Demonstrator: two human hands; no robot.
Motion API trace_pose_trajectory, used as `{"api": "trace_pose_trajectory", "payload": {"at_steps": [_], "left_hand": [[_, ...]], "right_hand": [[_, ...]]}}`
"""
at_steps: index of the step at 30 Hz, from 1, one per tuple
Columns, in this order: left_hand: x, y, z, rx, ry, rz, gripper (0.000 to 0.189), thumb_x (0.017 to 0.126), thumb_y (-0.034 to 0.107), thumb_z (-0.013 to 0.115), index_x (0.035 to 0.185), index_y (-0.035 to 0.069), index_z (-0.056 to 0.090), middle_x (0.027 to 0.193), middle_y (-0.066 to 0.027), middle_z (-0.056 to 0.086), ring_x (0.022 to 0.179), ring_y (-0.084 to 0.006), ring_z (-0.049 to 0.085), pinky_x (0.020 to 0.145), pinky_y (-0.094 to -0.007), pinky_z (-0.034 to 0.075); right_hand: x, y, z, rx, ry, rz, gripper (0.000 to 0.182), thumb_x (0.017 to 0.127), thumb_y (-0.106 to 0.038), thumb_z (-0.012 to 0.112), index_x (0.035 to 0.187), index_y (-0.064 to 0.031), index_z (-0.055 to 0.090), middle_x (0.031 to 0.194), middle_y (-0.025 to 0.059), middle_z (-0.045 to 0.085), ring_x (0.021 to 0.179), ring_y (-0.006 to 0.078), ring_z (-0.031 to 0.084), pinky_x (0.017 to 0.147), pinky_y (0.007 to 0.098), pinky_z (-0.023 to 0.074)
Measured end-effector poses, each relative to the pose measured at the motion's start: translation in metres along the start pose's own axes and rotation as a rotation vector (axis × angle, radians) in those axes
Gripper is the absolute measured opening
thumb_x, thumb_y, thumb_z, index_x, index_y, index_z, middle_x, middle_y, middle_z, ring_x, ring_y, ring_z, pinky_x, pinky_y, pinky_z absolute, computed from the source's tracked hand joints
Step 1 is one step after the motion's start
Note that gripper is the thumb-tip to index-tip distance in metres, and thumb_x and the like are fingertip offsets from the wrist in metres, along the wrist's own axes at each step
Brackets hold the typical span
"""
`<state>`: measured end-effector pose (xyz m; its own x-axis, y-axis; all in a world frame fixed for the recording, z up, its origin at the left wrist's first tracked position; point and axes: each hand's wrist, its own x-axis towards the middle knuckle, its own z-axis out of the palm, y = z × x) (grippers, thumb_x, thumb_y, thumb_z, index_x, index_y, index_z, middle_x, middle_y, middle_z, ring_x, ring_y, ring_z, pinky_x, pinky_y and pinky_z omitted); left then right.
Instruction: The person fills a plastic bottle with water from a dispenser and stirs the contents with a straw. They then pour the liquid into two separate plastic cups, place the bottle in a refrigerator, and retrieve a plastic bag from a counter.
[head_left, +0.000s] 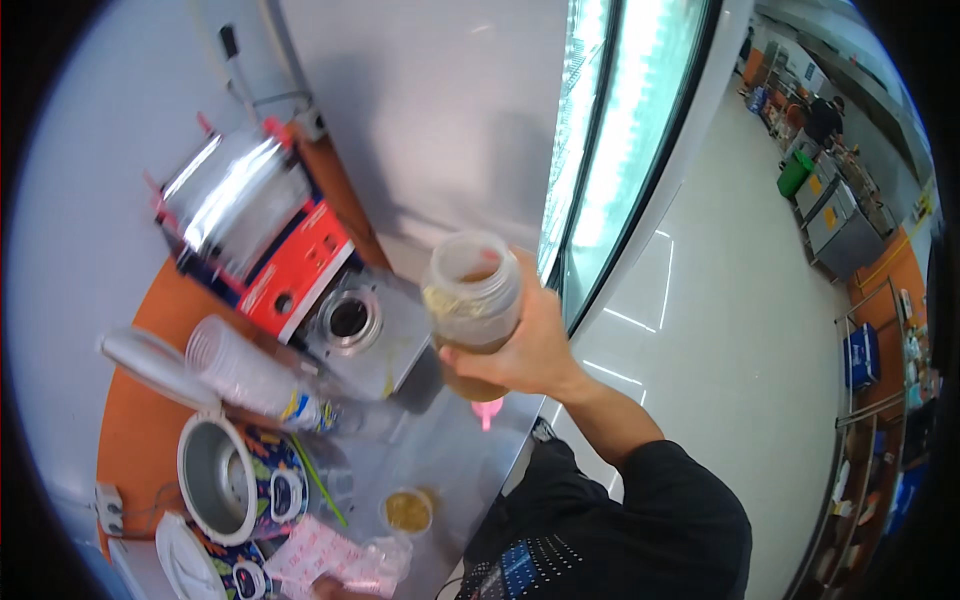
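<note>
My right hand (517, 345) is wrapped around an open wide-mouth plastic jar (476, 322) that is part full of a brownish liquid, raised above the metal table's edge. Pale residue clings to the outside below its threaded neck. At the bottom of the view my left hand (334, 589) is mostly cut off, beside pink-printed plastic packaging (315, 555); its grip is not visible. A clear cup of yellowish-brown contents (406, 511) stands right of the packaging. A pink object (487, 411), perhaps a funnel, shows partly behind the jar.
A red cup-sealing machine (300, 262) stands at upper left. Stacked plastic cups (240, 367) lie beside an open rice cooker (217, 480); another cooker (202, 562) is nearer. A green straw (319, 480) lies close by. A glass-door cooler (622, 135) borders the floor; a person (825, 120) is far off.
</note>
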<state>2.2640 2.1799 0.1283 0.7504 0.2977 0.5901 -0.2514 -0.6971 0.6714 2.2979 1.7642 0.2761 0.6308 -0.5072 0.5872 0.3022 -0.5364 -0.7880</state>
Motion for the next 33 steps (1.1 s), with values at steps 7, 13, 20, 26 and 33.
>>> {"api": "trace_pose_trajectory", "payload": {"at_steps": [7, 13, 20, 26, 33], "left_hand": [[-0.113, 0.304, 0.297, -0.647, -1.335, 0.652, 0.082, 0.091, 0.023, 0.065, 0.149, -0.009, 0.017, 0.153, -0.0316, 0.022, 0.144, -0.0461, 0.019, 0.118, -0.0443, 0.021], [-0.203, 0.392, 0.414, -0.785, -1.088, 0.650, 0.075, 0.091, 0.028, 0.064, 0.145, -0.005, 0.026, 0.148, -0.0277, 0.028, 0.136, -0.0427, 0.027, 0.110, -0.0466, 0.027], [-0.236, 0.385, 0.428, -0.728, -1.138, 0.674, 0.063, 0.090, 0.029, 0.061, 0.138, -0.003, 0.034, 0.137, -0.0255, 0.038, 0.122, -0.0430, 0.039, 0.096, -0.0509, 0.036], [-0.224, 0.385, 0.423, -0.730, -1.015, 0.593, 0.053, 0.089, 0.028, 0.060, 0.130, -0.001, 0.042, 0.126, -0.0235, 0.047, 0.109, -0.0426, 0.049, 0.085, -0.0530, 0.043], [-0.232, 0.363, 0.443, -0.783, -1.080, 0.623, 0.052, 0.086, 0.025, 0.066, 0.127, 0.000, 0.046, 0.122, -0.0224, 0.049, 0.107, -0.0410, 0.050, 0.087, -0.0510, 0.044]], "right_hand": [[0.126, 0.013, -0.113, -0.364, 0.406, -0.124, 0.081, 0.060, -0.017, 0.084, 0.128, 0.0012, 0.043, 0.106, 0.0190, 0.067, 0.097, 0.0307, 0.069, 0.087, 0.0389, 0.0540], [0.220, 0.006, -0.150, -0.497, 0.600, -0.157, 0.082, 0.059, -0.016, 0.082, 0.127, 0.0020, 0.041, 0.105, 0.0232, 0.067, 0.094, 0.0370, 0.069, 0.084, 0.0424, 0.0556], [0.305, -0.007, -0.178, -0.487, 0.494, -0.001, 0.086, 0.058, -0.023, 0.085, 0.124, 0.0062, 0.039, 0.105, 0.0269, 0.062, 0.098, 0.0389, 0.066, 0.084, 0.0453, 0.0564], [0.379, 0.029, -0.162, -0.445, 0.369, -0.020, 0.091, 0.056, -0.026, 0.087, 0.127, 0.0043, 0.037, 0.111, 0.0266, 0.063, 0.103, 0.0388, 0.065, 0.089, 0.0435, 0.0557], [0.409, 0.090, -0.146, -0.307, 0.267, 0.082, 0.098, 0.057, -0.026, 0.088, 0.134, 0.0020, 0.034, 0.119, 0.0276, 0.060, 0.114, 0.0397, 0.060, 0.098, 0.0436, 0.0505]]}}
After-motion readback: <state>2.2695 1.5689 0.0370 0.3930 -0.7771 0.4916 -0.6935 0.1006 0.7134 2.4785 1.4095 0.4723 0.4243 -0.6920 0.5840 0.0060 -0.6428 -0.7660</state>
